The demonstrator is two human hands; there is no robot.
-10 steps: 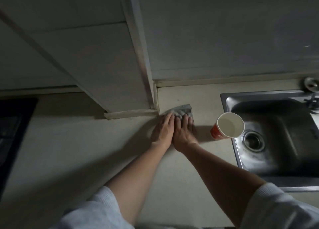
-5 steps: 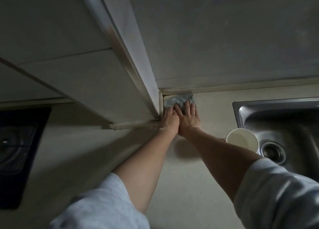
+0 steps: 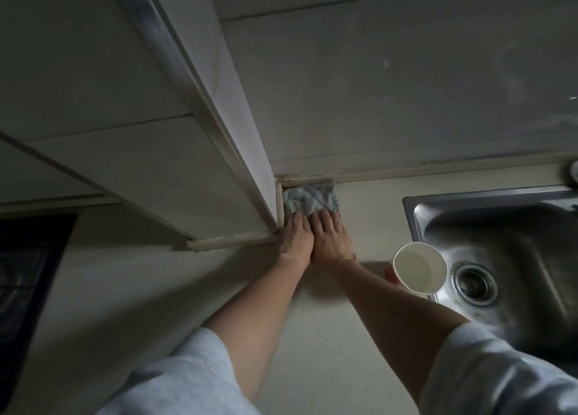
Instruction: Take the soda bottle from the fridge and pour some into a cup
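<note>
Fingers: fingers (image 3: 297, 224) of both hands are lying straight and pressed together, their tips pushing down on a crumpled pale blue-grey cloth (image 3: 308, 199); none are curling round it.
Cloth: it is sitting tucked into the corner where the grey wall (image 3: 406, 86) is meeting a pale boxed-in column (image 3: 175, 177), touching both.
Bench: a pale speckled bench (image 3: 328, 352) is carrying the cloth and the cup. A stainless steel sink (image 3: 469, 194) with a round drain (image 3: 474, 283) is sitting set into it on the right. A black hob (image 3: 28, 274) is showing at the left edge.
Room: dim light is turning every surface greyish.
Left hand: the left hand (image 3: 295, 242) is lying palm down by the column's foot, its side touching the other hand. Its forearm is showing bare below a light grey sleeve (image 3: 187, 383).
Right hand: the right hand (image 3: 333, 242) is lying palm down too, its arm reaching in straight from the lower right.
Cup: a red paper cup (image 3: 419, 267) with a white inside is standing upright on the bench at the sink's left rim, just right of the right forearm and apart from both hands.
</note>
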